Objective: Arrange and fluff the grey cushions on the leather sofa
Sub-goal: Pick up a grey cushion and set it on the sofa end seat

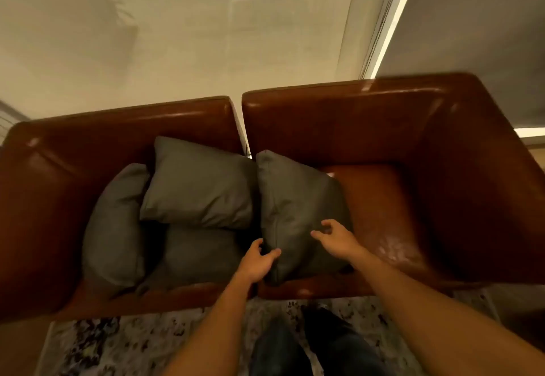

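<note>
Two brown leather sofa seats stand side by side, the left seat (41, 198) and the right seat (389, 207). Three grey cushions are heaped on the left seat: one at the far left (115, 228), one on top (200, 186), one underneath (200, 257). Another grey cushion (298, 198) lies on the left part of the right seat. My left hand (258, 263) is at this cushion's near left edge, fingers spread and touching it. My right hand (333, 235) hovers over its near right part, fingers curled and apart, holding nothing.
A patterned light rug (118, 343) covers the floor before the seats. My legs in dark trousers (309, 343) stand at the seat fronts. A pale wall (206, 36) rises behind the sofas. A narrow gap (239, 127) separates the two seats.
</note>
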A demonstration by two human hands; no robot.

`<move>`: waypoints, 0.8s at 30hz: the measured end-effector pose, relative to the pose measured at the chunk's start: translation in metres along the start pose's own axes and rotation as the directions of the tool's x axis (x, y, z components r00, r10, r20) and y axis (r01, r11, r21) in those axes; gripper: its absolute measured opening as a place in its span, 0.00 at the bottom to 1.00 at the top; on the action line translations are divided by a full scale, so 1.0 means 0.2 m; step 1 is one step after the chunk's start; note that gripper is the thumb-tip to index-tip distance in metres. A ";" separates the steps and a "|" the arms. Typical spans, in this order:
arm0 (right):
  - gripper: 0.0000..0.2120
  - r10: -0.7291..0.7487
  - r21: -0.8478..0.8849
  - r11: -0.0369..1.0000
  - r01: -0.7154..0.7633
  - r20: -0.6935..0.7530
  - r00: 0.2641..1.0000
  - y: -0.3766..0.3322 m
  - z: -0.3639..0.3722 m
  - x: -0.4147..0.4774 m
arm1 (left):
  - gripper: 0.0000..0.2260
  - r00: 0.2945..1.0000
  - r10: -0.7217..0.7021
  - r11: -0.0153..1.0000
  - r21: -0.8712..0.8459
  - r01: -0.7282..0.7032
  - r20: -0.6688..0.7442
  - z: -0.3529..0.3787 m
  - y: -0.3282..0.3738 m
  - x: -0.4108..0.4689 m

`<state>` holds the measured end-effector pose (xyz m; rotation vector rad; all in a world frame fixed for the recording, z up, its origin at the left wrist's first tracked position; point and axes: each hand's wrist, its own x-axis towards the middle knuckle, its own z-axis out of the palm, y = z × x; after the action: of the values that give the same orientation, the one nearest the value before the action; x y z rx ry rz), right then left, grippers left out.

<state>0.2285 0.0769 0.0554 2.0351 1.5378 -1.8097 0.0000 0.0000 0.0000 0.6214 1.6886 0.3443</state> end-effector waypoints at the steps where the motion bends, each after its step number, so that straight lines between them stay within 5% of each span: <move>1: 0.33 0.013 -0.004 1.000 -0.013 -0.017 1.000 0.00 0.02 0.03 | 0.38 1.000 0.003 1.000 -0.027 -0.003 -0.028 0.02 0.00 0.02; 5: 0.40 0.028 0.037 0.999 -0.025 -0.072 0.997 -0.03 0.10 0.11 | 0.31 0.999 -0.015 0.998 -0.065 0.012 -0.045 0.09 0.04 0.00; 10: 0.50 0.076 0.019 0.997 -0.074 -0.180 0.981 -0.04 0.14 0.08 | 0.27 0.994 0.018 0.995 -0.099 -0.007 0.111 0.14 0.12 -0.04; 14: 0.56 0.154 -0.095 0.978 -0.186 -0.278 0.948 0.00 0.19 -0.01 | 0.27 0.935 0.078 0.978 0.155 -0.139 0.345 0.10 0.26 -0.06; 17: 0.66 0.204 -0.121 0.961 -0.248 -0.294 0.934 0.03 0.24 -0.04 | 0.30 0.818 0.013 0.871 0.395 -0.292 0.576 0.04 0.44 -0.06; 20: 0.67 0.248 -0.099 0.952 -0.289 -0.300 0.921 0.06 0.23 -0.05 | 0.27 0.760 -0.077 0.550 0.663 -0.508 0.645 0.03 0.65 0.00; 22: 0.66 0.260 -0.073 0.953 -0.295 -0.305 0.916 0.09 0.18 -0.05 | 0.25 0.787 0.095 0.192 0.765 -0.615 0.609 0.05 0.81 0.04; 24: 0.64 0.268 -0.061 0.951 -0.302 -0.316 0.910 0.11 0.13 -0.07 | 0.26 0.702 0.328 -0.173 0.771 -0.613 0.631 0.08 0.96 0.08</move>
<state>0.2257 0.0420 0.0465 2.4205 1.2702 -1.3287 0.0544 0.1624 0.0890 2.3834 1.0994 -0.5448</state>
